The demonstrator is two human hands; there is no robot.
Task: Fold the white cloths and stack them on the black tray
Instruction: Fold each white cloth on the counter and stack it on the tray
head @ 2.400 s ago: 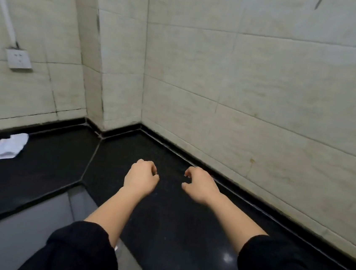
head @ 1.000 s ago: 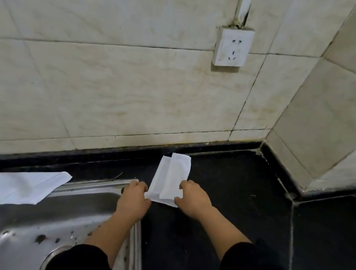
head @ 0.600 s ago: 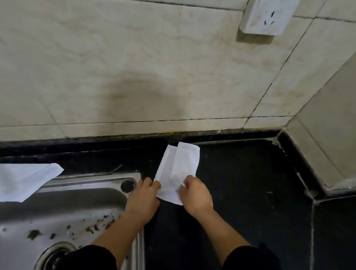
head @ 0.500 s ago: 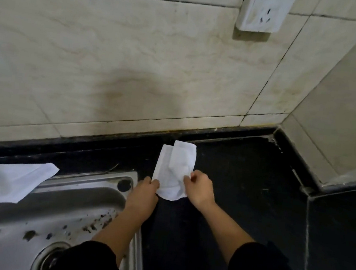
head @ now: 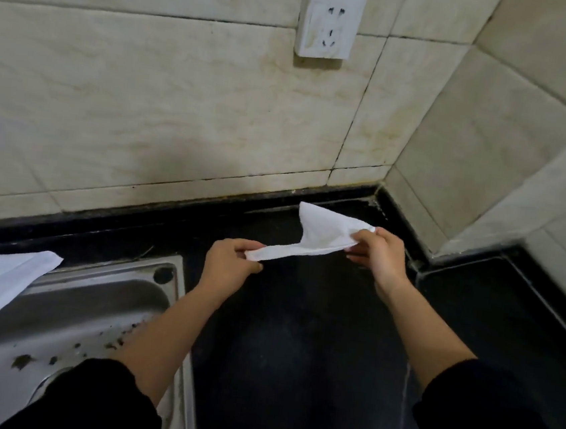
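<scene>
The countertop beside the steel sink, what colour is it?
Black: the glossy stone countertop shows best in the head view.

No text, label or number can be read anywhere.

You wear black sleeves that look soft and plain. Your left sleeve (head: 94,400) and your right sleeve (head: 497,422) both end partway up your arms. Below them your arms are bare, and your left hand (head: 227,268) and right hand (head: 382,256) are bare too.
</scene>
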